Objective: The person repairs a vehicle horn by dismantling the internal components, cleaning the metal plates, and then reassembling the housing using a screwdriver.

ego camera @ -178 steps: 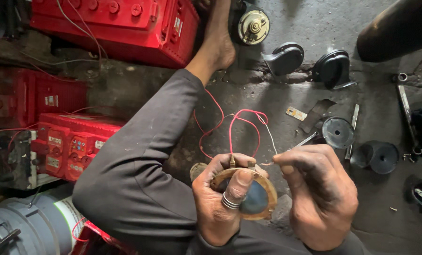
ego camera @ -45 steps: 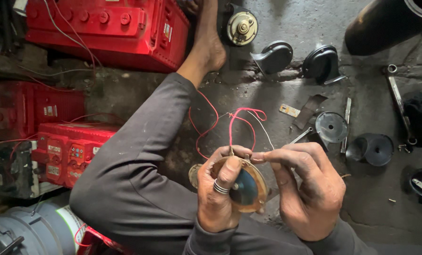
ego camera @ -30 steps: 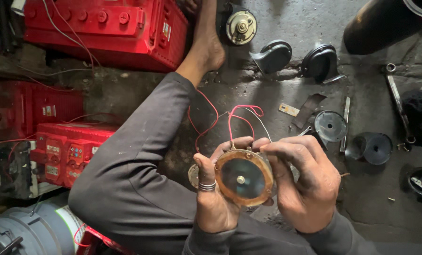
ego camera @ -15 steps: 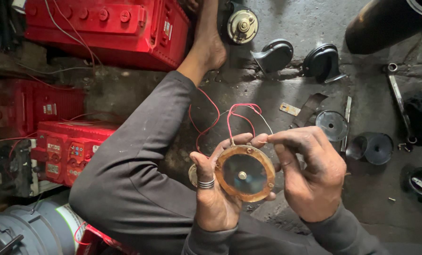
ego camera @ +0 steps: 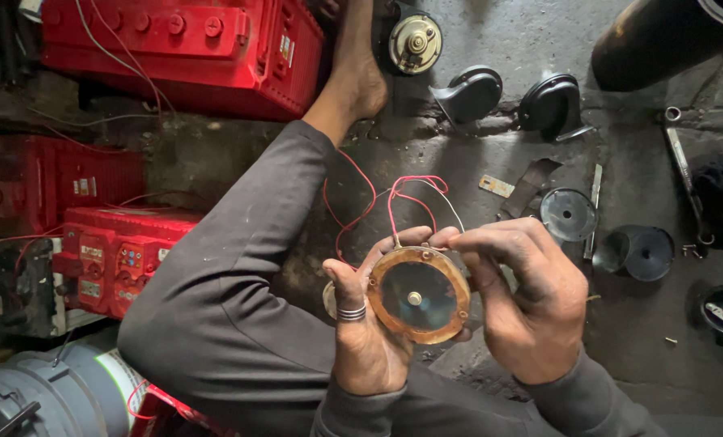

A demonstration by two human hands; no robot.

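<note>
The far rim of the round brass-rimmed disc with a glossy dark face (ego camera: 418,295) is hidden behind the right hand (ego camera: 523,311); its lower left edge sits under the left hand (ego camera: 365,340) — where the thin red wires (ego camera: 402,202) join it is too small to tell; the large red plastic battery (ego camera: 183,48) is cut off by the top edge; the dark cylinder (ego camera: 661,36) at upper right runs out of frame.

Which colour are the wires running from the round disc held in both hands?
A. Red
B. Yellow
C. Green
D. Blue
A: thin red wires loop up off the rim of the disc, which the left hand and right hand hold between them above the floor.
</note>
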